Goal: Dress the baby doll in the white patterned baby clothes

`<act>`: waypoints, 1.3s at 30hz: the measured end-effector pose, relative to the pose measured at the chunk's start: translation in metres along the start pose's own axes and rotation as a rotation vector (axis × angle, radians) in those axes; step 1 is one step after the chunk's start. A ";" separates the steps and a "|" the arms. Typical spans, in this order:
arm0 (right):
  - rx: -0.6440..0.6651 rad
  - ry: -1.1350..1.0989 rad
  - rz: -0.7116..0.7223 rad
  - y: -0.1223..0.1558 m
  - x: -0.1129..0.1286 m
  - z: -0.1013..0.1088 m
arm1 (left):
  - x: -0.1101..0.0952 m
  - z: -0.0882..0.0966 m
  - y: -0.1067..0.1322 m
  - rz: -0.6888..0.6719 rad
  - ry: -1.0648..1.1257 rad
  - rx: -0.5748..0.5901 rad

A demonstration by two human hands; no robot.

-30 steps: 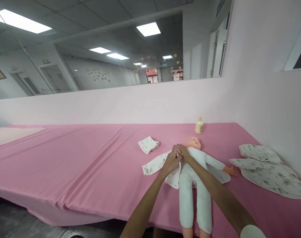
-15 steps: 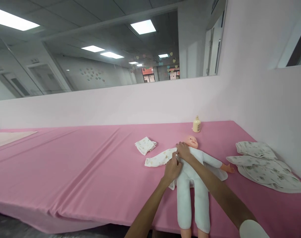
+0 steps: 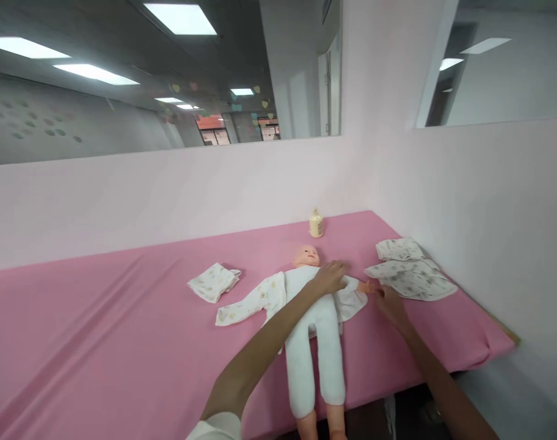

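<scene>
A baby doll [image 3: 311, 342] in a white bodysuit lies face up on the pink table [image 3: 99, 330], its head toward the wall. Under it lies an opened patterned jacket [image 3: 248, 300], one sleeve spread to the left. My left hand [image 3: 331, 276] reaches across the doll's chest and rests on its far shoulder, fingers curled on the cloth. My right hand [image 3: 388, 300] is at the doll's outstretched hand [image 3: 369, 287], at the end of the jacket's right side, fingers closed around it.
A folded patterned cloth [image 3: 213, 282] lies left of the doll. A pile of patterned garments [image 3: 409, 274] sits by the right wall. A small cream bottle [image 3: 316, 223] stands at the back wall. The table's right end is near my right arm.
The view has swung to the right. My hands left the doll's neck: the left now lies on the far shoulder, the right has gone out to the doll's hand.
</scene>
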State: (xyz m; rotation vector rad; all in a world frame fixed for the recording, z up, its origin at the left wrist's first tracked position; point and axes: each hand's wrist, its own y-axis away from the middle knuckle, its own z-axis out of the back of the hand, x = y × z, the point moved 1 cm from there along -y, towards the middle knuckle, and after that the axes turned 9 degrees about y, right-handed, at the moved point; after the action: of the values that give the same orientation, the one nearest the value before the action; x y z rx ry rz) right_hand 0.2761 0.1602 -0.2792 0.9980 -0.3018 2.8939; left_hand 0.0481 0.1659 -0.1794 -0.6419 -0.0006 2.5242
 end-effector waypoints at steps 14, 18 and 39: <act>0.268 -0.204 0.019 0.051 0.037 -0.017 | 0.028 -0.018 -0.045 0.132 -0.107 0.179; 0.238 0.062 0.194 0.085 0.058 -0.029 | 0.031 -0.002 -0.039 0.125 -0.021 0.107; 0.049 0.658 0.203 -0.031 0.001 0.056 | 0.010 0.046 -0.005 0.076 0.199 0.028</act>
State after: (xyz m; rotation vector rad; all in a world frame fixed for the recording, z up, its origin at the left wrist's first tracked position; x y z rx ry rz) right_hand 0.3131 0.1786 -0.2301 -0.0224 -0.2953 3.2057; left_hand 0.0230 0.1808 -0.1423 -0.8941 0.1331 2.5168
